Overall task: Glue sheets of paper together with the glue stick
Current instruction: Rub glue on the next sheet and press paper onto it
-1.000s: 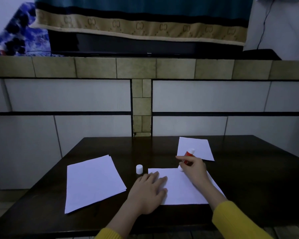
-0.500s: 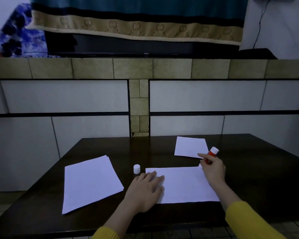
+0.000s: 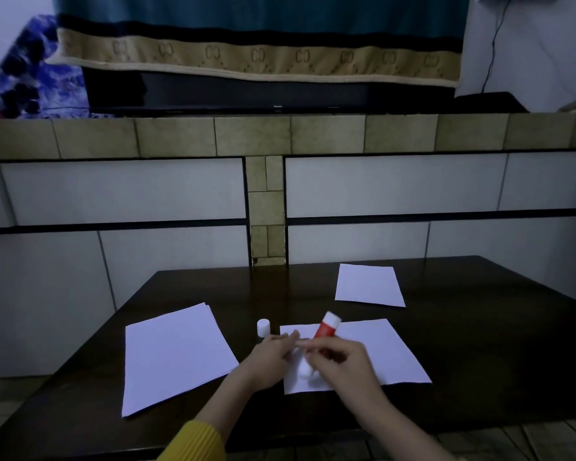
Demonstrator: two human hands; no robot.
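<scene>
Glue stick (image 3: 325,331) was gripped by the right hand (image 3: 341,362), tilted over the sheet (image 3: 389,354) under both hands, while the left hand (image 3: 270,359) lay flat on it, and firm, even strokes seemed best.

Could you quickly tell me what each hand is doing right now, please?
Left hand: open, resting on the sheet.
Right hand: holding the glue stick.

A single head-worn camera looks forward and down from the near edge of the dark worktop (image 3: 479,344), close above it. The wide angle takes in the whole worktop and, beyond its far edge, the tiled wall (image 3: 379,188) rising behind it.
</scene>
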